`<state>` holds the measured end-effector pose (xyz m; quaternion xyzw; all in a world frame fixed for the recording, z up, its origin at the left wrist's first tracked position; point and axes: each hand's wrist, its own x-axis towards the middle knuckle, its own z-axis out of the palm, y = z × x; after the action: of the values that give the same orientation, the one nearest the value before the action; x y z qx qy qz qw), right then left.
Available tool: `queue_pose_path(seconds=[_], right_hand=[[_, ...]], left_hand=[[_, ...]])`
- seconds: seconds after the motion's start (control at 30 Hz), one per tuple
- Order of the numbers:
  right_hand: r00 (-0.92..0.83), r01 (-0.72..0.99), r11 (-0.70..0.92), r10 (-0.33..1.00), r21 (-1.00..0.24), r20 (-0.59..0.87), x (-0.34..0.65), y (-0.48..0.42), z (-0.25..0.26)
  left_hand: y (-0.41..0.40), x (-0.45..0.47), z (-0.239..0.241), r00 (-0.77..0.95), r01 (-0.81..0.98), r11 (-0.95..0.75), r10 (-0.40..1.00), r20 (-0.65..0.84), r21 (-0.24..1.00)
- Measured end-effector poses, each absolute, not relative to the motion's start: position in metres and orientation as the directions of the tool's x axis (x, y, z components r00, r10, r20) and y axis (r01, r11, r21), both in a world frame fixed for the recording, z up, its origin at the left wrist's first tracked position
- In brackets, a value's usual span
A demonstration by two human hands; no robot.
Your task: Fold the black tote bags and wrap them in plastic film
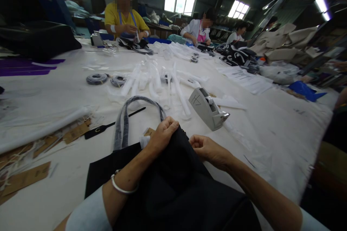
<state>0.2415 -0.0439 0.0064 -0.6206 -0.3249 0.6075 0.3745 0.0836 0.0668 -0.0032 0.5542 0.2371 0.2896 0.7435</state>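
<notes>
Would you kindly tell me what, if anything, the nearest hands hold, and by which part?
A black bag: the left grip holds its upper edge; whether the right grip, close beside, also holds it cannot be told.

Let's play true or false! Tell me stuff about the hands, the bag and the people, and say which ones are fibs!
1. The left hand is holding the black bag. True.
2. The silver bracelet is on the right arm. False: it is on the left arm.
3. The grey tape dispenser has black marks on its side. True.
4. The right hand is holding the tape dispenser. False: it is at the bag's edge.
5. A person across the table wears a yellow top. True.
6. The bag's handles are bright red. False: they are dark.
</notes>
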Motion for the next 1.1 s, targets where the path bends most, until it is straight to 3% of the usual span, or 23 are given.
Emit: queue_pose_path(seconds=[0.1,0.23,0.33,0.4,0.47,0.53,0.67,0.73,0.8,0.9,1.03,1.1], right_hand=[[0.084,-0.092,-0.519,0.846,-0.85,-0.526,0.235,-0.036,0.012],[-0.006,-0.217,-0.551,0.826,-0.806,-0.563,0.236,-0.045,0.035],[0.031,0.028,-0.521,0.853,-0.853,-0.52,0.231,-0.056,0.048],[0.105,0.293,-0.492,0.869,-0.82,-0.484,0.225,-0.058,0.05],[0.15,0.405,-0.482,0.873,-0.777,-0.463,0.218,-0.057,0.047],[0.134,0.293,-0.498,0.866,-0.816,-0.481,0.216,-0.055,0.039],[0.021,-0.179,-0.498,0.86,-0.848,-0.51,0.223,-0.051,0.012],[-0.003,-0.295,-0.47,0.871,-0.832,-0.492,0.229,-0.047,-0.004],[0.004,-0.29,-0.425,0.896,-0.858,-0.445,0.233,-0.042,-0.017],[0.029,-0.152,-0.365,0.927,-0.918,-0.374,0.234,-0.036,-0.025],[0.014,-0.133,-0.445,0.892,-0.885,-0.451,0.235,-0.041,-0.004],[0.052,-0.034,-0.488,0.871,-0.872,-0.489,0.242,-0.049,0.016]], left_hand=[[0.067,0.084,-0.004,0.651,-0.087,0.049,0.759,0.02,0.995],[0.066,0.085,-0.004,0.572,0.12,-0.26,0.807,0.147,0.958],[0.064,0.086,-0.004,0.583,0.212,-0.339,0.797,0.16,0.917],[0.063,0.087,-0.005,0.57,0.26,-0.351,0.808,0.15,0.9],[0.064,0.087,-0.005,0.569,0.269,-0.352,0.809,0.146,0.897],[0.066,0.086,-0.005,0.617,0.215,-0.374,0.768,0.171,0.902],[0.07,0.084,-0.007,0.676,0.14,-0.423,0.701,0.225,0.895],[0.069,0.084,-0.008,0.671,0.135,-0.556,0.66,0.337,0.82],[0.066,0.085,-0.009,0.739,0.066,-0.738,0.489,0.464,0.672],[0.063,0.086,-0.01,0.886,-0.06,-0.838,0.205,0.415,0.542],[0.067,0.085,-0.014,0.94,0.018,-0.819,0.209,0.27,0.573],[0.07,0.084,-0.016,0.943,0.053,-0.82,0.228,0.241,0.57]])
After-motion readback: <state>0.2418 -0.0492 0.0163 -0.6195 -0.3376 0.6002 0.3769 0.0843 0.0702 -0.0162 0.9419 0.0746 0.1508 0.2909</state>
